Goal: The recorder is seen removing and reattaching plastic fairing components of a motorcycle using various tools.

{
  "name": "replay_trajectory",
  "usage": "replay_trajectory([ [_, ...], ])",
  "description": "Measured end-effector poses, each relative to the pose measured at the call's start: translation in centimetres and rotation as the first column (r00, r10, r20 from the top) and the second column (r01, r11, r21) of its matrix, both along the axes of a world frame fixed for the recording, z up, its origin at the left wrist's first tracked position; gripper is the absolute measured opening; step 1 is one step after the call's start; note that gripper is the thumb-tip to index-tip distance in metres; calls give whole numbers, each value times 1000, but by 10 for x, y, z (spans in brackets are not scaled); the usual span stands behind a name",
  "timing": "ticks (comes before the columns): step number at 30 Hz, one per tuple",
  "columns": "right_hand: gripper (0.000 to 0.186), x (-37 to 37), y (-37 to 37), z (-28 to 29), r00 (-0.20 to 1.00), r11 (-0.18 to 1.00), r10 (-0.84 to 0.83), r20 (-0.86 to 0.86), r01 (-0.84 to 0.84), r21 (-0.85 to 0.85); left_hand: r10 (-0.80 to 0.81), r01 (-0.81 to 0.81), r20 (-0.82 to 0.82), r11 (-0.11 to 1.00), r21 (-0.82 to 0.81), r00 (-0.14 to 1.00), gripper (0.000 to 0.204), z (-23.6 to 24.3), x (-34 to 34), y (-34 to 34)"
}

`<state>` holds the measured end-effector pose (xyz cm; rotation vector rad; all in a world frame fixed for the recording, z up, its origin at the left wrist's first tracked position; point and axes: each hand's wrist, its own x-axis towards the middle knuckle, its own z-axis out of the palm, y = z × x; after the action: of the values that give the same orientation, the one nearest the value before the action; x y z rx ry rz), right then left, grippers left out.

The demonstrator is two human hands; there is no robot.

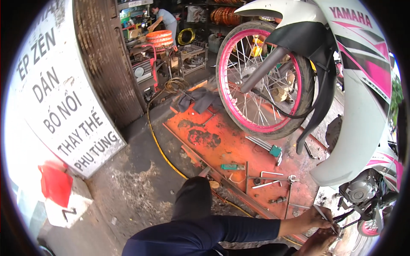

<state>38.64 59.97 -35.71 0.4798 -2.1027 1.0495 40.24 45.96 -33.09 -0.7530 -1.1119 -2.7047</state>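
Note:
My left hand reaches across to the lower right, its fingers closed around a slim silver metal rod. The rod slants down past the fingers toward my right hand. My right hand is curled just below the left, and what it holds, if anything, is hidden. Both hands are beside the lower engine area of a white and pink motorbike. Its front wheel, with a pink rim, stands over an orange metal platform.
On the platform lie L-shaped hex keys, a T-handle wrench, a green holder and a hex key set. A yellow hose runs along the ground. A lettered white sign stands left; a person works behind.

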Motion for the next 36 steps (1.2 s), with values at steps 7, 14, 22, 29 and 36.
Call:
replay_trajectory([
  [7,38,-13,11,34,976,979,-171,135,184,-90,422,-434,-119,820,-373,899,38,-43,14,-6],
  [14,20,-54,41,-6,789,811,572,225,-585,-12,451,-354,146,830,-431,880,34,-29,10,9],
  [22,20,-69,36,35,692,631,658,298,-722,283,631,-417,254,712,-565,733,36,-12,9,30],
  [29,14,-86,62,68,792,680,564,232,-606,414,673,-482,282,707,-518,684,23,-14,-18,41],
  [36,12,-102,35,121,836,679,533,-130,-332,654,498,-547,494,835,-52,713,20,-4,-44,29],
])
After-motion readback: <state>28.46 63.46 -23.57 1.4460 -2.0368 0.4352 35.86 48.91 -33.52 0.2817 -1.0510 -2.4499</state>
